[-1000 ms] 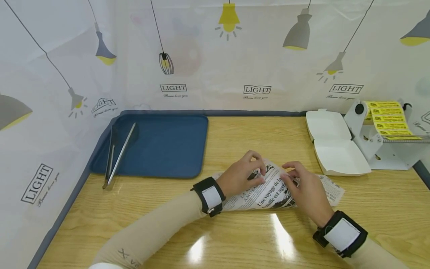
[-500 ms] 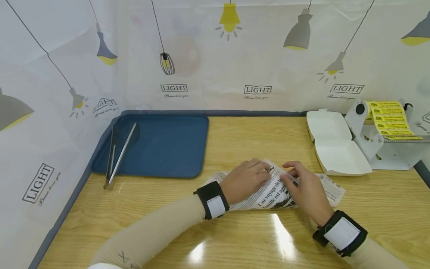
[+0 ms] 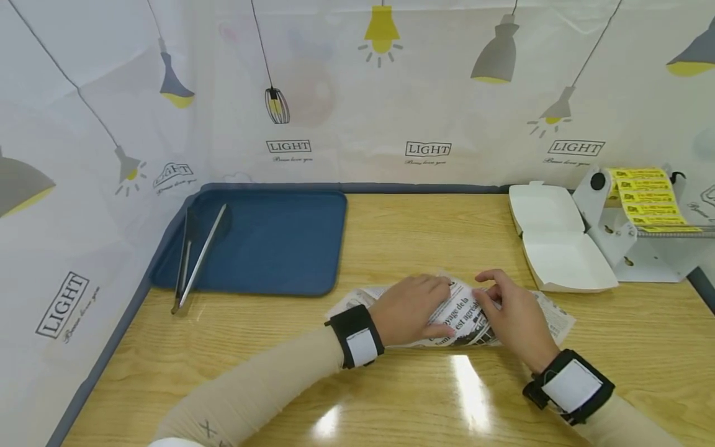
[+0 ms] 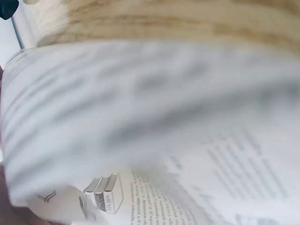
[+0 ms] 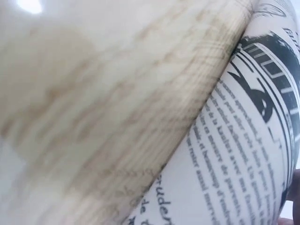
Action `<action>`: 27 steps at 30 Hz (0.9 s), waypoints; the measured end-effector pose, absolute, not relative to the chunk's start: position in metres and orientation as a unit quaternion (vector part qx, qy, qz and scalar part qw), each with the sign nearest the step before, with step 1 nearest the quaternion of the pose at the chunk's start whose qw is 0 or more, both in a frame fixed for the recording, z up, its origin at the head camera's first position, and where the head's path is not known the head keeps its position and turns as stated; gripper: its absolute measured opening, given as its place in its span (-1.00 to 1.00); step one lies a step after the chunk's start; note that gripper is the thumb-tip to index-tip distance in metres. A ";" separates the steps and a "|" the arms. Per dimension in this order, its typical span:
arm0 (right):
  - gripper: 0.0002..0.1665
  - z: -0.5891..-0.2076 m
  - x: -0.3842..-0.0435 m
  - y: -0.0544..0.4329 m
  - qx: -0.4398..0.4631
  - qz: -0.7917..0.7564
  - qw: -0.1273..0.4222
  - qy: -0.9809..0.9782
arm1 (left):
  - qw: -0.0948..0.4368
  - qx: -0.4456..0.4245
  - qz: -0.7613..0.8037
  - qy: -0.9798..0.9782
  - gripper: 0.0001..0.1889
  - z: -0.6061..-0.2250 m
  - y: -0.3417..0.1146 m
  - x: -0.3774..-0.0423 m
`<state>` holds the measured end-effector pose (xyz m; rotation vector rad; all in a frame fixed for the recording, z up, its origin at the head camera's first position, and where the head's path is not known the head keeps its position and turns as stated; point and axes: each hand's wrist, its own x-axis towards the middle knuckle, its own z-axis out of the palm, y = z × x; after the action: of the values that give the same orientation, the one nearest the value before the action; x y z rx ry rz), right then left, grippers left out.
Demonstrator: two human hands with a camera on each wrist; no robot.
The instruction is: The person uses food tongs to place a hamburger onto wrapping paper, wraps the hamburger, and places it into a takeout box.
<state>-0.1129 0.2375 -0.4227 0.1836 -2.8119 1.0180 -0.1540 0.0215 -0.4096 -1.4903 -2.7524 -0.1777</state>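
Note:
A sheet of newsprint-patterned wrapping paper (image 3: pixel 466 313) is folded over into a bulging bundle on the table in front of me; what lies inside is hidden. Spread across the bundle's left half, my left hand (image 3: pixel 410 310) presses on the paper with its thumb extended to the right. The bent fingers and thumb of my right hand (image 3: pixel 516 320) hold the right side of the fold. Loose paper ends stick out at both sides. The left wrist view is filled by blurred paper (image 4: pixel 140 112). In the right wrist view, the rounded printed bundle (image 5: pixel 243 140) has fingers (image 5: pixel 296 197) at its edge.
A blue tray (image 3: pixel 279 248) with metal tongs (image 3: pixel 203 257) across its left end stands at the back left. At the back right are an opened white takeaway box (image 3: pixel 566 257) and a dispenser (image 3: pixel 648 251) with a roll of yellow labels (image 3: pixel 648 192).
My left hand has gone from raised, bent fingers at the fold to lying flatter over the bundle. More of the left paper end shows. The right hand has shifted slightly right.

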 end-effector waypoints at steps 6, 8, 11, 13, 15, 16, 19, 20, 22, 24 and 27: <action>-0.70 -0.423 -0.112 0.239 0.058 0.352 0.060 -0.932 | -0.007 -0.468 -0.036 -0.883 -0.36 -0.411 0.023 -0.154; -0.69 -0.423 -0.111 0.240 0.056 0.353 0.051 -0.933 | -0.014 -0.467 -0.044 -0.883 -0.39 -0.410 0.024 -0.154; -0.68 -0.423 -0.111 0.241 0.055 0.345 0.039 -0.936 | -0.029 -0.461 -0.059 -0.885 -0.46 -0.408 0.025 -0.156; -0.67 -0.423 -0.110 0.243 0.056 0.337 0.038 -0.939 | -0.040 -0.454 -0.064 -0.888 -0.47 -0.407 0.025 -0.156; -0.67 -0.421 -0.110 0.246 0.060 0.325 0.044 -0.943 | -0.047 -0.450 -0.064 -0.890 -0.47 -0.406 0.025 -0.157; -0.68 -0.421 -0.109 0.248 0.064 0.319 0.046 -0.945 | -0.050 -0.448 -0.064 -0.890 -0.47 -0.405 0.025 -0.156; -0.72 -0.422 -0.107 0.257 0.064 0.299 0.051 -0.951 | -0.056 -0.444 -0.066 -0.892 -0.48 -0.405 0.025 -0.156; -0.73 -0.423 -0.106 0.261 0.059 0.294 0.049 -0.953 | -0.056 -0.444 -0.067 -0.892 -0.47 -0.405 0.025 -0.156; -0.72 -0.424 -0.104 0.270 0.043 0.289 0.042 -0.955 | -0.053 -0.445 -0.069 -0.891 -0.47 -0.406 0.025 -0.156; -0.68 -0.425 -0.102 0.281 0.021 0.288 0.040 -0.956 | -0.051 -0.446 -0.070 -0.891 -0.47 -0.407 0.025 -0.156; -0.64 -0.424 -0.100 0.299 -0.004 0.282 0.046 -0.958 | -0.051 -0.448 -0.071 -0.890 -0.47 -0.407 0.025 -0.156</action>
<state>-0.1003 0.2993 -0.4237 -0.0135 -2.9257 0.8619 -0.1564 0.0248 -0.4069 -1.4552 -2.8900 -0.2308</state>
